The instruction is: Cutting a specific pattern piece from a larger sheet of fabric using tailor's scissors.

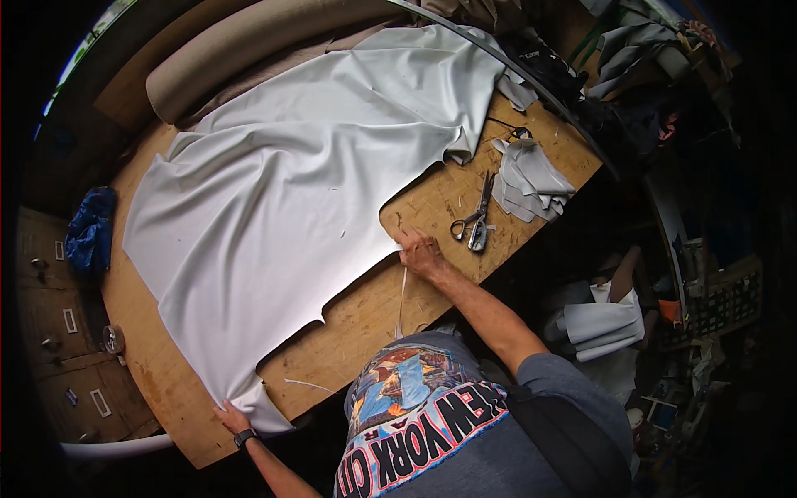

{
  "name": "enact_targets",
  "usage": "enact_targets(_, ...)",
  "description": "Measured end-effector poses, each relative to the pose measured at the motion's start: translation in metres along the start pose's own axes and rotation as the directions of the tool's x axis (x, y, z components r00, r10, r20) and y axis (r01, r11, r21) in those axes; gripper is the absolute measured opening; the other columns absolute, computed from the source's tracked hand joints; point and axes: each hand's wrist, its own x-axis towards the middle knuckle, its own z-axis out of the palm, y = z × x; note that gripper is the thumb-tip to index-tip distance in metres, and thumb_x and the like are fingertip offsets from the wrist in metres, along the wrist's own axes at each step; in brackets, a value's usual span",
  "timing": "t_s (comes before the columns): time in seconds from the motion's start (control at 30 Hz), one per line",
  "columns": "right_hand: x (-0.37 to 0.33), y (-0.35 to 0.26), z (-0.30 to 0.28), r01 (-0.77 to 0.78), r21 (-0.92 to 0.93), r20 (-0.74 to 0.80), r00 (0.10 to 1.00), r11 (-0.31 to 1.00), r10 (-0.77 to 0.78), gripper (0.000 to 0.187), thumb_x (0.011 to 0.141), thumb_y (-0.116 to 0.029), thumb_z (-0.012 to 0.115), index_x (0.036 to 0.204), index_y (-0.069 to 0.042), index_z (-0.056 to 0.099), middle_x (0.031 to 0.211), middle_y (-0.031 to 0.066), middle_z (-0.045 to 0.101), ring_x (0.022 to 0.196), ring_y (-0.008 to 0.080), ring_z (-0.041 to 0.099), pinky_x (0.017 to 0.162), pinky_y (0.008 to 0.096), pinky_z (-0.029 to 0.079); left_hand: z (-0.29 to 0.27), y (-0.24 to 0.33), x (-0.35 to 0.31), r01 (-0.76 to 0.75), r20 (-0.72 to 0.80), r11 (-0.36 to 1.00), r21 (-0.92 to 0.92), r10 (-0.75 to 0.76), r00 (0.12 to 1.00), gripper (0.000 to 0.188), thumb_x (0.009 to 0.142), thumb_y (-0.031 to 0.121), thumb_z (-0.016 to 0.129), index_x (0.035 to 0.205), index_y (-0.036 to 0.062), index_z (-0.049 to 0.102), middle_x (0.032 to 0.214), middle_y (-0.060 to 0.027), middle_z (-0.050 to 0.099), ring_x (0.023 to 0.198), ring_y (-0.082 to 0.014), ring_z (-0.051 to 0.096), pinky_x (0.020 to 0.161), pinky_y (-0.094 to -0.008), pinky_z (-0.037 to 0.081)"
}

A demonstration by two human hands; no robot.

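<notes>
A large white sheet of smooth, leather-like material [274,207] lies in loose folds across the wooden table [349,315]. Its near edge is cut with notches. My right hand [421,253] pinches that edge near the table's middle, and a thin pale strip [403,295] hangs just below the fingers. At the sheet's near left corner, my left hand [234,419] holds the material, which bunches up beside the fingers. A pair of scissors [476,222] rests on the wood to the right of my right hand.
Grey-white offcuts [531,178] are heaped near the table's right edge. A thick beige roll [249,54] runs along the back. On the left are a blue bag [91,231] and wooden drawers [70,349]. More white material [603,324] hangs beyond the right edge.
</notes>
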Motion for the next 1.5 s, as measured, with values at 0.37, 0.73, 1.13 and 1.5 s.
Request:
enact_targets(0.37, -0.170, 0.087, -0.089, -0.222, -0.149, 0.052, 0.971, 0.964, 0.231, 0.014, 0.079, -0.007, 0.065, 0.093, -0.007, 0.060, 0.088, 0.0132, 0.058, 0.084, 0.0351, 0.063, 0.073, 0.0432, 0.052, -0.045, -0.075, -0.034, 0.054, 0.135, 0.997, 0.054, -0.061, 0.989, 0.052, 0.097, 0.037, 0.058, 0.129, -0.0029, 0.053, 0.119, -0.0284, 0.063, 0.107, -0.0459, 0.060, 0.092, -0.0488, 0.046)
enact_targets(0.73, -0.075, 0.129, -0.085, -0.609, 0.324, 0.145, 0.788, 0.724, 0.598, 0.040, 0.091, -0.039, 0.068, 0.088, 0.001, 0.071, 0.067, 0.0062, 0.064, 0.065, 0.0137, 0.061, 0.061, 0.0329, 0.049, -0.018, 0.079, -0.055, -0.468, -0.089, 0.884, -0.005, 0.466, 0.880, 0.048, 0.088, 0.005, 0.063, 0.135, 0.0009, 0.053, 0.139, -0.0214, 0.051, 0.130, -0.0388, 0.047, 0.110, -0.0476, 0.037)
enact_targets(1.13, 0.062, 0.188, -0.036, -0.751, 0.360, 0.236, 0.647, 0.553, 0.725, 0.024, 0.092, -0.021, 0.064, 0.087, 0.002, 0.068, 0.068, 0.0061, 0.065, 0.052, 0.0160, 0.063, 0.046, 0.0302, 0.050, 0.035, 0.172, -0.101, -0.329, 0.169, 0.897, 0.295, 0.290, 0.942, 0.070, 0.097, 0.056, 0.051, 0.154, 0.0183, 0.036, 0.162, -0.0142, 0.026, 0.148, -0.0358, 0.025, 0.114, -0.0628, 0.023)
enact_targets(1.5, 0.041, 0.224, -0.029, -0.582, 0.239, 0.111, 0.811, 0.777, 0.574, 0.026, 0.093, -0.021, 0.063, 0.084, 0.003, 0.065, 0.063, 0.0082, 0.064, 0.051, 0.0158, 0.061, 0.045, 0.0320, 0.049, 0.029, 0.095, -0.092, -0.046, 0.030, 0.929, 0.366, 0.038, 0.999, 0.075, 0.096, 0.065, 0.044, 0.156, 0.0207, 0.032, 0.163, -0.0138, 0.024, 0.148, -0.0372, 0.023, 0.113, -0.0625, 0.024)
